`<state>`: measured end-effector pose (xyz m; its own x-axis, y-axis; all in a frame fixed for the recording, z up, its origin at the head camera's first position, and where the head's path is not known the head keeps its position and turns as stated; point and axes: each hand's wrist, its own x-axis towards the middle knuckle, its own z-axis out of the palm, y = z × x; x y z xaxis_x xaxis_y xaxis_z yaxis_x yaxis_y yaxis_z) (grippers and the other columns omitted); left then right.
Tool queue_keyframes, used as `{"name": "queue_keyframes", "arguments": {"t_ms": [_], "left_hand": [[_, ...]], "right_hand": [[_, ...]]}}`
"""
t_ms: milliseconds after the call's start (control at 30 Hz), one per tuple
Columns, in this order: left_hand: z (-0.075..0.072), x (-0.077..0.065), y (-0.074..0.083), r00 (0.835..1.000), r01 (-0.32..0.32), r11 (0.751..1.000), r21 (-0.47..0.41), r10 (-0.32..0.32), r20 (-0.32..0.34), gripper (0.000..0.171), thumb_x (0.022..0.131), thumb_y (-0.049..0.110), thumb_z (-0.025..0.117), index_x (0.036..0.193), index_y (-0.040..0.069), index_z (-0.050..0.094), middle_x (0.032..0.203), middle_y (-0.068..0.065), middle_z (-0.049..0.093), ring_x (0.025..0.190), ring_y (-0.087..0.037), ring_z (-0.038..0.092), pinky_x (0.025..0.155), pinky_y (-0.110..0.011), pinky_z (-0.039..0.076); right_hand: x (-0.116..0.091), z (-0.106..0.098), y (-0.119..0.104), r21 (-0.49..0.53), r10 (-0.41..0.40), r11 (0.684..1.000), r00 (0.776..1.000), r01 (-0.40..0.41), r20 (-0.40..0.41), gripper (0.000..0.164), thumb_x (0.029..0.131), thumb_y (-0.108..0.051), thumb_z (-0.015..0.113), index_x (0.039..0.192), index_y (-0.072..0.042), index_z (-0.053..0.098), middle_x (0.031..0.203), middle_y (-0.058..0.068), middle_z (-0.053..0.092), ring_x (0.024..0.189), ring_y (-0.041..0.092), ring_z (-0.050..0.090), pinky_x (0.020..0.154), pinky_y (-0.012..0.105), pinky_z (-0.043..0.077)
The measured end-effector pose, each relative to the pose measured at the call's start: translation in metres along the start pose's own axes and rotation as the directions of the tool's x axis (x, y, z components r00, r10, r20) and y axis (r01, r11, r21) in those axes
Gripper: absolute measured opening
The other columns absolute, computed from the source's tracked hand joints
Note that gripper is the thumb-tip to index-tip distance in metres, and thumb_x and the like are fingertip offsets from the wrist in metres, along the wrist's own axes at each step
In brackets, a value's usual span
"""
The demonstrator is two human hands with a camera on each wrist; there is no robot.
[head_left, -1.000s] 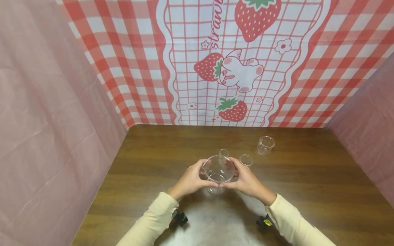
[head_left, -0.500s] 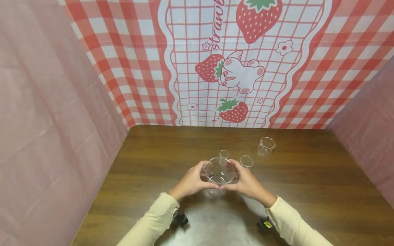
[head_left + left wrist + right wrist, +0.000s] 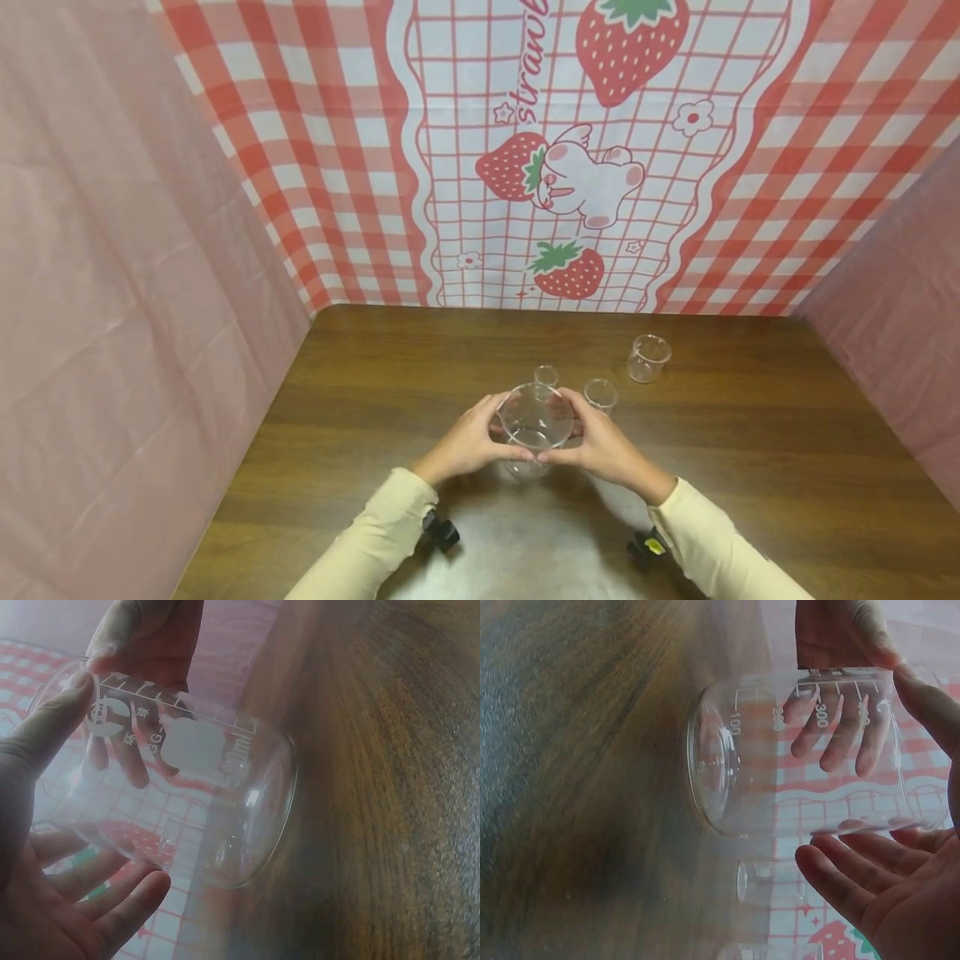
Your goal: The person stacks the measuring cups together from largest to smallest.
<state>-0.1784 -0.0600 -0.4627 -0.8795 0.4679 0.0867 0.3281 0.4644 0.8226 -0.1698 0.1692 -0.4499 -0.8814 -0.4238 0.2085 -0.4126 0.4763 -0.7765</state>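
Both hands hold a large clear glass beaker (image 3: pixel 536 417) at the near middle of the table. It is upright, with its base close to the wood. My left hand (image 3: pixel 471 439) grips its left side and my right hand (image 3: pixel 604 443) its right side, the thumbs meeting at the near side just below the rim. White print and a scale show on the beaker (image 3: pixel 191 787) in the left wrist view. Numbers such as 100 and 300 are legible on the beaker (image 3: pixel 742 769) in the right wrist view. Nothing shows inside the glass.
Behind the large beaker stands a tiny glass beaker (image 3: pixel 546 375). A slightly bigger one (image 3: pixel 601 396) is just beyond the right hand, partly hidden by it. Farther back right is a medium beaker (image 3: pixel 648 358). The wooden table (image 3: pixel 360 375) meets a checkered strawberry cloth (image 3: pixel 360 167) behind.
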Motion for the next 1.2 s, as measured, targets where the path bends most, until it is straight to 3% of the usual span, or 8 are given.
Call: {"name": "queue_keyframes", "arguments": {"t_ms": [233,400,700,967,1200], "left_hand": [[0.000,0.001,0.000,1.000,-0.002,1.000,-0.019,0.002,0.006,0.090,0.072,0.034,0.086,0.146,0.008,0.039,0.137,-0.014,0.053,0.109,-0.026,0.063,0.091,-0.031,0.057],[0.001,0.000,0.000,1.000,0.012,1.000,-0.024,-0.011,0.009,0.090,0.073,0.034,0.086,0.146,0.009,0.039,0.138,-0.014,0.052,0.105,-0.026,0.064,0.089,-0.031,0.057],[0.000,0.001,0.000,0.999,0.034,0.999,-0.029,-0.034,0.014,0.090,0.072,0.033,0.086,0.146,0.011,0.040,0.140,-0.013,0.051,0.104,-0.026,0.063,0.089,-0.031,0.057],[-0.001,0.002,0.000,1.000,0.013,0.998,-0.066,-0.013,0.009,0.088,0.073,0.029,0.086,0.145,0.008,0.040,0.141,-0.016,0.050,0.116,-0.028,0.059,0.094,-0.036,0.057],[0.000,0.001,-0.002,1.000,0.019,0.998,-0.061,-0.019,0.012,0.087,0.073,0.030,0.086,0.145,0.010,0.041,0.139,-0.015,0.051,0.112,-0.028,0.061,0.094,-0.037,0.056]], "right_hand": [[0.001,-0.014,0.001,-0.040,0.007,0.999,0.997,-0.004,0.077,0.086,0.069,-0.023,0.088,0.136,0.007,0.043,0.124,0.026,0.061,0.098,0.036,0.067,0.080,0.038,0.062],[0.005,-0.025,-0.001,-0.054,0.013,0.999,0.990,-0.006,0.139,0.084,0.071,-0.029,0.087,0.135,0.005,0.046,0.123,0.022,0.062,0.102,0.035,0.066,0.083,0.044,0.061],[0.012,-0.042,-0.005,-0.104,-0.011,0.994,0.974,0.035,0.226,0.078,0.077,-0.034,0.081,0.136,0.004,0.047,0.120,0.019,0.065,0.102,0.029,0.065,0.084,0.043,0.060],[0.021,-0.056,-0.008,-0.141,-0.019,0.989,0.987,0.041,0.157,0.056,0.088,-0.025,0.073,0.132,0.003,0.052,0.118,0.021,0.066,0.103,0.034,0.065,0.082,0.046,0.060],[0.029,-0.068,-0.010,-0.227,0.066,0.973,0.995,-0.049,0.070,0.050,0.092,-0.031,0.068,0.129,0.000,0.057,0.120,0.020,0.065,0.101,0.033,0.066,0.083,0.043,0.059]]}}
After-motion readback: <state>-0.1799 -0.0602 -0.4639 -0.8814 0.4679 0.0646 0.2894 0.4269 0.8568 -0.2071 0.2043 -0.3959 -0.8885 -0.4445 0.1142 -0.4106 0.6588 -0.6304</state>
